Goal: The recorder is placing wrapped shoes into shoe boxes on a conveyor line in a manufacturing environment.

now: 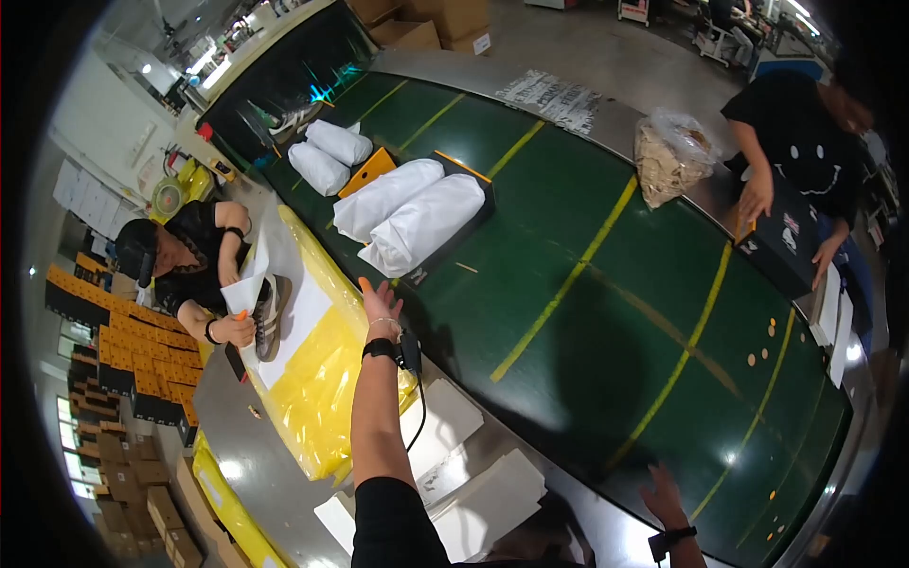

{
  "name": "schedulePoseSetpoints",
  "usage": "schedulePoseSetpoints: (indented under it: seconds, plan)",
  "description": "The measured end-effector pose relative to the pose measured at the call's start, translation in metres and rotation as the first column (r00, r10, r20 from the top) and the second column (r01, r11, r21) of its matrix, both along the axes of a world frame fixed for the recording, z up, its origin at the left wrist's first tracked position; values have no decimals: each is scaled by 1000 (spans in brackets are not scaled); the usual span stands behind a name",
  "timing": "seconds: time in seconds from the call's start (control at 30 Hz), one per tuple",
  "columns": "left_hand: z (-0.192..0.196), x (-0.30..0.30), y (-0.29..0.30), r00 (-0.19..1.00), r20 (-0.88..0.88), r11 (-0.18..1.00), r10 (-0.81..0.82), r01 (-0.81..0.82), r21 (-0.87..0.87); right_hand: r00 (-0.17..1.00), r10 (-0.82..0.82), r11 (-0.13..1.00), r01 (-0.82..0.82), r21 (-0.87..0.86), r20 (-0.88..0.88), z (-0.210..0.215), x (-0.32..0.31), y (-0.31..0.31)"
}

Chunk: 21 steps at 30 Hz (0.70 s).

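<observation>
My left hand (382, 308) reaches over the near edge of the green conveyor belt (530, 275), palm up and fingers apart, with an orange cover on one fingertip. It holds nothing. Just beyond it, a pair of white paper-wrapped bundles (407, 213) rests in an open black box (476, 189) with an orange edge. A narrow gap seems to separate my fingers from the box. At the lower right, my right hand (666, 499) hovers by the belt's near edge, fingers spread and nothing in them.
On the left, a co-worker handles a sneaker (273, 317) and white paper. Another at the right grips a black box (781, 241). Farther up the belt lie smaller wrapped bundles (331, 151). A plastic bag of brown paper (670, 161) sits at the far edge; white boards (483, 502) are stacked near me.
</observation>
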<state>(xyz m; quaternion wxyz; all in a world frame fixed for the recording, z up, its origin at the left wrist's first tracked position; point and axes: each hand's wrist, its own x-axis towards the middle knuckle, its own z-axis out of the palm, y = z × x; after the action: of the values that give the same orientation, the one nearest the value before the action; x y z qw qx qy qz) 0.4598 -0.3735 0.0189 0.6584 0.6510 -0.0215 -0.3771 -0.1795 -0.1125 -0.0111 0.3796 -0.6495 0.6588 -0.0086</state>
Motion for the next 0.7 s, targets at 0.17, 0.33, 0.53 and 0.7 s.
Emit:
schedulePoseSetpoints:
  seconds: [0.17, 0.33, 0.53, 0.7]
  plan:
    - [-7, 10, -33, 997, -65, 985, -37, 25, -173, 934, 307, 947, -318, -37, -183, -24, 75, -64]
    - [-11, 27, -52, 991, -131, 961, -39, 1, -277, 936, 270, 963, -261, 69, -226, -11, 92, -67]
    - [-31, 19, -65, 992, -23, 936, 124, -124, -330, 927, 311, 950, -300, 83, -208, -3, 89, -69]
    - [-40, -17, -56, 993, -115, 930, -15, -28, -366, 883, 389, 921, -372, 114, -261, -8, 81, -64]
